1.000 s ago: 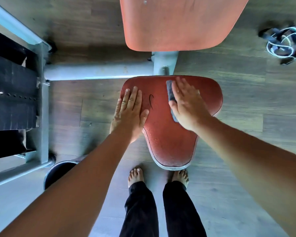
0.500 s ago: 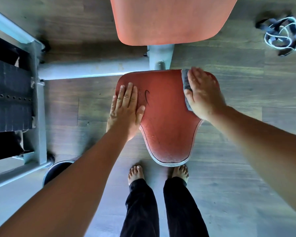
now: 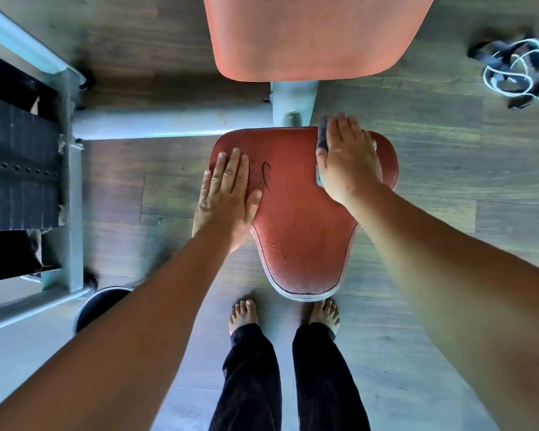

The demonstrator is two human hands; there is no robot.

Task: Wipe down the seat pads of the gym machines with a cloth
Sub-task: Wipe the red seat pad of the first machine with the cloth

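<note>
A red seat pad with a white-edged front sits below me, narrowing toward my bare feet. My right hand lies flat on the pad's far right part, pressing a grey cloth whose edge shows past the fingers. My left hand rests flat and open on the pad's left edge, next to a dark curved mark. Above the seat hangs the orange-red back pad.
A grey machine frame runs left from the seat post to a black weight stack. A dark round object sits on the floor at lower left. A tangle of straps and white cord lies on the wooden floor at upper right.
My right hand with the cloth slid from the middle of the seat pad to its far right part. The left hand stayed in place on the left edge.
</note>
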